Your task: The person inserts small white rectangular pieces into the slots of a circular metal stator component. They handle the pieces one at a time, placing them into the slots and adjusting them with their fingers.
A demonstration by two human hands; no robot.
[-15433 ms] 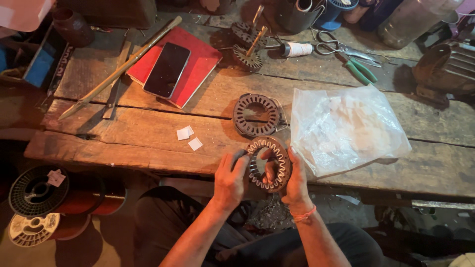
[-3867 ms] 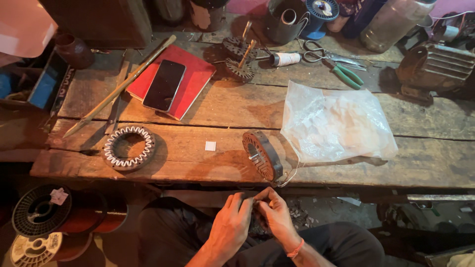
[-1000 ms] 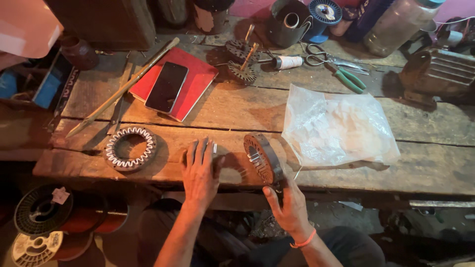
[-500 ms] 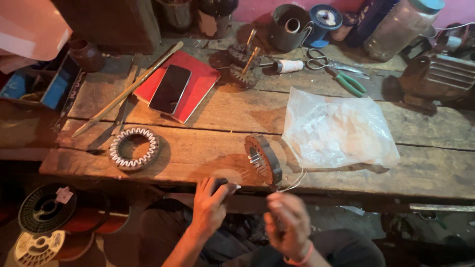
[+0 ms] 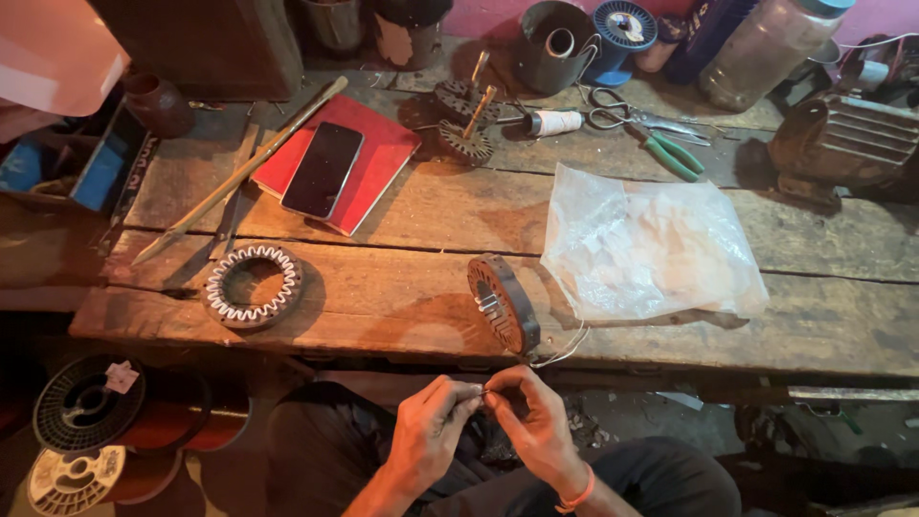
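Your left hand [image 5: 428,442] and right hand [image 5: 536,431] meet fingertip to fingertip below the wooden bench [image 5: 383,306] edge, both pinched shut on something too small to identify, near a thin wire [image 5: 565,349] trailing from the upright stator core [image 5: 503,303] just above.

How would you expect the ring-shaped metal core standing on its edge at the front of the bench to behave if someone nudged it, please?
The metal core stands on its rim, so it would probably roll or tip flat. It looks like solid stacked metal, likely heavy for its size and stiff. A thin wire trails from it toward the bench edge, which might tug or snag it.
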